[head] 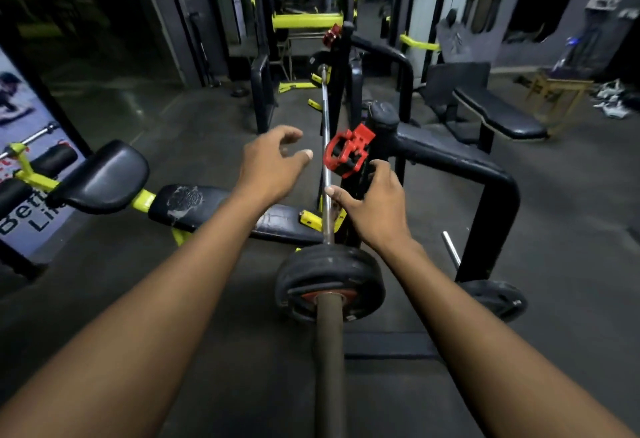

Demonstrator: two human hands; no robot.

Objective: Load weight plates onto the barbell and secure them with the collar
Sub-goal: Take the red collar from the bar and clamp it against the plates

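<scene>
**Collar reached for while the plates sit unsecured**

The barbell (325, 146) is seen racked and running away from the camera, with black weight plates (329, 285) already slid onto the near sleeve (328, 351). No collar is fitted outside them. The red collar (347, 150) is perched on the black upright post (381, 126) just beside the bar. The right hand (372, 207) is spread just below it, fingers reaching up to the collar's lower edge; whether a grip has been made cannot be told. The left hand (273, 164) is held open and empty above the bench (221, 209), fingers loosely curled, close to the bar but not touching it.

Several risks are judged from this. With nothing locking them, the plates could be nudged outward along the sleeve if the bar is knocked or tipped. The collar could be fumbled off its perch if it is only pinched by fingertips, and dropped to the floor. If its clamp lever is left closed, it would be jammed at the sleeve end rather than slid on. A gap left against the plates would allow shifting.
</scene>
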